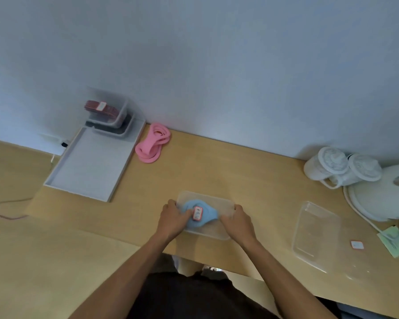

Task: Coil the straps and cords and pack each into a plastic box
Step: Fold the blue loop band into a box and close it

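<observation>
A coiled light-blue strap (205, 214) with a red-edged white tag lies inside a clear plastic box (224, 203) near the table's front edge. My left hand (173, 218) presses on the strap's left side, fingers over the box's left rim. My right hand (238, 221) grips the box's right end. A pink strap (153, 143) lies loosely coiled by the wall. A dark red coiled strap (103, 108) sits in a clear box stacked on another at the back left.
A grey tray (88, 166) holds the stacked boxes (122, 132) at its far end. A clear lid or box (316, 233) lies to the right, beside a loose white tag (357, 245) and green paper (393, 240). White cups (341, 166) and a white appliance (382, 196) stand far right.
</observation>
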The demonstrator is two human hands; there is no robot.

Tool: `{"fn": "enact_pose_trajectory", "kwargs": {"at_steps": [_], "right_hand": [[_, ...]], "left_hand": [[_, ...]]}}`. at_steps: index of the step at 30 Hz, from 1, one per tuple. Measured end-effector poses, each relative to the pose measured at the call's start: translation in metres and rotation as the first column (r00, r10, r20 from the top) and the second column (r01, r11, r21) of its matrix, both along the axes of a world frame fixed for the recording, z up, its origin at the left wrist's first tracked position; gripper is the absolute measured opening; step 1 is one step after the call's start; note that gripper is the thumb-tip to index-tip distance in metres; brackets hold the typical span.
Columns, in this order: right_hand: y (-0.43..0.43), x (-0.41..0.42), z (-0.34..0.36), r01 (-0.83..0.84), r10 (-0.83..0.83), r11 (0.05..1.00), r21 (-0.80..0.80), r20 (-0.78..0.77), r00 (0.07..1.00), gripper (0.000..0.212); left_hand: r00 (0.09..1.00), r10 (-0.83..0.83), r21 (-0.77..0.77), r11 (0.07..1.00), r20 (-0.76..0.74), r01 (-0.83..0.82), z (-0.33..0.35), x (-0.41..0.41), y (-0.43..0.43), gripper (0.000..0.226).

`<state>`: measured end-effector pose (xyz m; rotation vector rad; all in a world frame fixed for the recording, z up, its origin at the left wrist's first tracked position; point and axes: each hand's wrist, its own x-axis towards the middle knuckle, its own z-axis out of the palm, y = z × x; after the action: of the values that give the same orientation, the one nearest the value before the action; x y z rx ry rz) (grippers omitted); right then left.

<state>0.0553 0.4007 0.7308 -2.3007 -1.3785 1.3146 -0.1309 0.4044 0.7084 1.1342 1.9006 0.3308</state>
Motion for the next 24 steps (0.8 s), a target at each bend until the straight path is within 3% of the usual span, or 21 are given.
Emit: {"fn": "enact_pose_trajectory", "kwargs": {"at_steps": [3, 9, 14, 19, 24], "right_hand": [[0.011, -0.015, 0.007, 0.002, -0.002, 1.000, 0.019, -0.029, 1.000, 0.054], [0.054, -0.093, 0.027, -0.037, 0.050, 0.994, 0.101, -0.123, 0.991, 0.053], [0.095, -0.186, 0.044, -0.095, 0.132, 0.980, 0.173, -0.216, 0.967, 0.050], [0.128, -0.268, 0.041, -0.206, 0.246, 0.960, 0.191, -0.220, 0.944, 0.058], [0.150, -0.318, 0.022, -0.216, 0.243, 0.966, 0.140, -0.214, 0.946, 0.039]], "left_hand": [[0.999, 0.047, 0.034, 0.998, 0.017, -0.048, 0.008, -0.015, 0.014, 0.038], [0.962, 0.256, 0.127, 0.956, 0.091, -0.266, 0.029, -0.088, 0.050, 0.066], [0.905, 0.410, 0.173, 0.889, 0.114, -0.424, 0.043, -0.175, 0.082, 0.062], [0.888, 0.456, 0.232, 0.859, 0.054, -0.456, 0.042, -0.247, 0.114, 0.068], [0.896, 0.444, 0.202, 0.876, 0.018, -0.439, 0.035, -0.285, 0.134, 0.080]]}}
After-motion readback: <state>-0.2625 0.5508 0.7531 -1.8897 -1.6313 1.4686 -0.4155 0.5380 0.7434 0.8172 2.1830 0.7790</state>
